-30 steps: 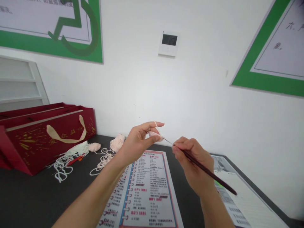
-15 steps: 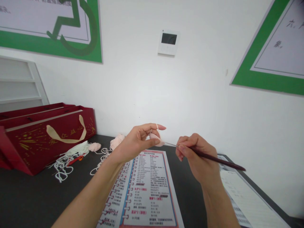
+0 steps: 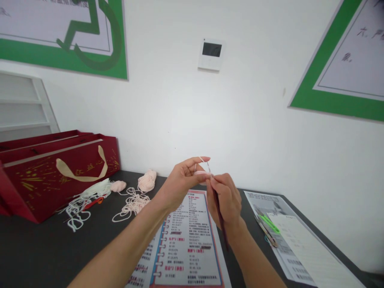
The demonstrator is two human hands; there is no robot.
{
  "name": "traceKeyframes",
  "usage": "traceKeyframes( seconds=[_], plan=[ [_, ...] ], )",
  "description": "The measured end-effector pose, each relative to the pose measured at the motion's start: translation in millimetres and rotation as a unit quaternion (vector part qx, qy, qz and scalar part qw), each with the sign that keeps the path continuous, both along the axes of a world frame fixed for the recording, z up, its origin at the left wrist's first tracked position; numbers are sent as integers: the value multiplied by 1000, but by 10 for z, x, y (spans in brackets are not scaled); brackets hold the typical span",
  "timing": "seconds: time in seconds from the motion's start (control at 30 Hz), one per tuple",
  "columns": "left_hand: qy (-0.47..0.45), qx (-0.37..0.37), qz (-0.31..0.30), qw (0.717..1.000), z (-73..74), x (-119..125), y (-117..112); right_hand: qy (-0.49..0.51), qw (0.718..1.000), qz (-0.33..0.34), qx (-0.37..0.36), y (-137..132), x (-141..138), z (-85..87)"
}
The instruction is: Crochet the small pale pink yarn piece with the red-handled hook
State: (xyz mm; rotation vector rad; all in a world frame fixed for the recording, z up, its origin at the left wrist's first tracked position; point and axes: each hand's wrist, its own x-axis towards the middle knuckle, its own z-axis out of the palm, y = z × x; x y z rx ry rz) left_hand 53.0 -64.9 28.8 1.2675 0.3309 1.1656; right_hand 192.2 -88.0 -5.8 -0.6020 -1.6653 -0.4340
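Note:
Between thumb and fingers my left hand (image 3: 187, 176) pinches a small pale pink crochet piece (image 3: 201, 173). A strand of yarn (image 3: 205, 160) loops over its raised index finger. My right hand (image 3: 225, 198) grips a crochet hook (image 3: 220, 216) with a dark handle, which slants down toward the table. The hook's tip is up at the crochet piece, and the two hands almost touch there. Fingers hide part of the piece and most of the hook's metal shaft. Below the hands lies a printed pattern sheet (image 3: 192, 240) with red headings.
Pink yarn balls (image 3: 147, 181), loose pink yarn (image 3: 135, 204) and white yarn (image 3: 79, 208) lie at the left, beside a red gift bag (image 3: 69, 172). On the right, papers (image 3: 303, 240) hold a bright green tool (image 3: 270, 223) and scissors (image 3: 267, 232). A white wall (image 3: 180, 120) rises behind the table.
My right hand has moved left toward my left hand. The hook has swung from pointing right to slanting steeply downward. The green tool and scissors have come into sight.

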Motion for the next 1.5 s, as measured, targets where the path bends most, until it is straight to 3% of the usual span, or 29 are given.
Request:
traceKeyframes(
  seconds=[0.07, 0.1, 0.17, 0.23, 0.3, 0.7, 0.83, 0.9, 1.03, 1.1, 1.17, 1.27, 1.5],
  plan=[
    [-7, -31, -30, 999, 10, -12, 5, -17, 999, 20, 32, 30, 27, -14],
    [-9, -46, -48, 998, 15, -27, 13, -6, 999, 44, 12, 36, 39, -2],
    [-19, -67, -75, 995, 22, -70, 42, 34, 991, 110, -71, 26, 65, 52],
    [-30, -78, -85, 993, 24, -118, 79, 92, 959, 202, -179, -3, 101, 117],
    [-34, -82, -87, 992, 26, -161, 112, 118, 929, 262, -232, -37, 147, 166],
    [18, -88, -143, 986, 45, -298, 165, 124, 902, 283, -301, -142, 326, 266],
    [51, -78, -170, 981, 46, -322, 169, 140, 868, 326, -347, -127, 375, 293],
    [69, -53, -151, 985, 50, -312, 149, 171, 832, 372, -375, -105, 360, 311],
    [92, 34, -22, 995, 67, -250, 67, 232, 767, 436, -409, -67, 283, 344],
    [94, 62, 36, 993, 80, -214, 22, 234, 773, 431, -402, -66, 256, 340],
    [97, 74, 69, 990, 92, -186, -13, 223, 803, 399, -383, -77, 245, 321],
    [103, 87, 92, 987, 99, -164, -41, 207, 840, 354, -354, -99, 242, 277],
    [133, 144, 139, 971, 72, -145, -32, 183, 883, 296, -314, -144, 200, 242]
  ],
)
